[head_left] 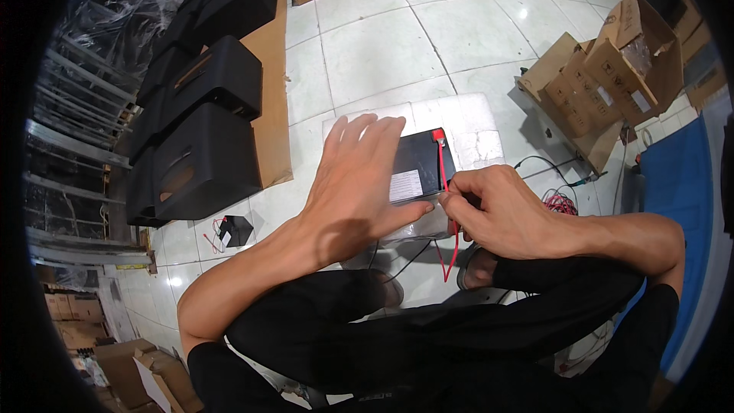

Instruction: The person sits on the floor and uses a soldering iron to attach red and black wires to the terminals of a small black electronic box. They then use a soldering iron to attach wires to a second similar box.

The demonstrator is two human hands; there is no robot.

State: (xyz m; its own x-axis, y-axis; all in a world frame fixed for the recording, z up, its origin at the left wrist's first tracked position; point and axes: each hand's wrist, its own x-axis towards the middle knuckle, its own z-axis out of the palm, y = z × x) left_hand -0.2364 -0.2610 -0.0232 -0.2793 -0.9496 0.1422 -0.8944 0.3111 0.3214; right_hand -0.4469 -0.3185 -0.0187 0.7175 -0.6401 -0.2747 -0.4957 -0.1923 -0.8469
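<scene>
A black box-shaped battery point(417, 154) with a white label lies on a white foam block point(475, 116) in front of me. At its far right corner is a red terminal cap, from which a red wire point(442, 159) runs toward me. My right hand point(497, 210) pinches this wire at the battery's near right corner, and the rest of it hangs in a loop below. My left hand point(348, 180) is spread open over the battery's left side, covering part of it. Whether its thumb touches the battery's near edge I cannot tell.
Several black casings point(210, 157) stand on cardboard at the left. A smaller black block with red wires point(235, 231) lies on the tiles near them. Open cardboard boxes point(604, 80) stand at the right, beside black cables and a red wire coil point(560, 203). My legs are folded close below.
</scene>
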